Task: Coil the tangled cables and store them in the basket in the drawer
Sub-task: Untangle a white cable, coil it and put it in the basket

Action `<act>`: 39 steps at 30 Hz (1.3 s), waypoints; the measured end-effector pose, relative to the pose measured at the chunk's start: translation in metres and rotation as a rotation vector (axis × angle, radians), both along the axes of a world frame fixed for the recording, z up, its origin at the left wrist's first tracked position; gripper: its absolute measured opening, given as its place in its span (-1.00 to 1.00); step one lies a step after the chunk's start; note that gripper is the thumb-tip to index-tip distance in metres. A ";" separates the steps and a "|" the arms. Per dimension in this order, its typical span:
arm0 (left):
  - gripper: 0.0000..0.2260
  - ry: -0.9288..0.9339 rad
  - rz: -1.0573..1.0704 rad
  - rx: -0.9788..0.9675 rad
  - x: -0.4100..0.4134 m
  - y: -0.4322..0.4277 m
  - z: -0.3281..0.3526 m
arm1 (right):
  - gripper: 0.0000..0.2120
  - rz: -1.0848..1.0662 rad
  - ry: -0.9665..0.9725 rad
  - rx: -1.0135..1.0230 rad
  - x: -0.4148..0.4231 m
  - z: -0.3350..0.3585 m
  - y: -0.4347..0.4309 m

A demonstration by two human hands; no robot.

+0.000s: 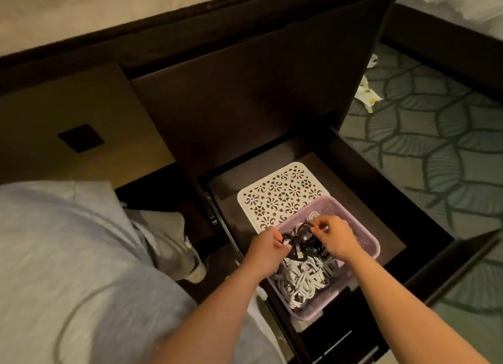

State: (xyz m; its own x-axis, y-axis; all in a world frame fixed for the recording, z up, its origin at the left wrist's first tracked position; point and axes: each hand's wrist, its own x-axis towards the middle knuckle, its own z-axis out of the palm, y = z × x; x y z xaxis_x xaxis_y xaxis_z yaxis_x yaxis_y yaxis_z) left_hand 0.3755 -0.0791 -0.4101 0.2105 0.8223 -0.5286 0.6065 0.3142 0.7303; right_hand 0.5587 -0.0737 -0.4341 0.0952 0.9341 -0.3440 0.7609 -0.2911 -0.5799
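Head view, looking down into an open dark-wood drawer. A lilac plastic basket sits on the drawer floor toward the near edge, with its long side running diagonally. It partly overlaps a perforated white lid, which lies flat behind it toward the drawer's far left corner. The near half of the basket is filled with coiled white cables. A bundle of black cables lies on top of them in the far half. Both hands are inside the basket. The left hand is at the basket's left rim, with its fingers curled around the left end of the black cables. The right hand comes in over the right rim, and its fingertips pinch the top of the same black bundle. Whether a white plug is also caught in that pinch cannot be told. A grey shirt fills the lower left of the view. To the right of the drawer is a leaf-patterned green carpet, with crumpled paper lying on it near the cabinet's far right corner.
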 end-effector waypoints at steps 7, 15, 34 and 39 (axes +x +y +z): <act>-0.88 0.025 -0.041 0.025 -0.002 0.000 -0.003 | -0.87 -0.064 -0.172 -0.007 0.000 -0.014 0.001; -0.86 -0.058 -0.122 -0.111 -0.002 0.003 0.012 | -0.82 0.006 -0.296 0.054 -0.006 0.007 0.001; -0.81 0.163 -0.238 0.416 -0.130 0.051 0.250 | -0.93 0.541 0.168 0.480 -0.120 0.275 0.070; -0.82 0.134 -0.171 0.554 -0.174 0.044 0.316 | -0.90 0.644 0.240 0.615 -0.168 0.338 0.079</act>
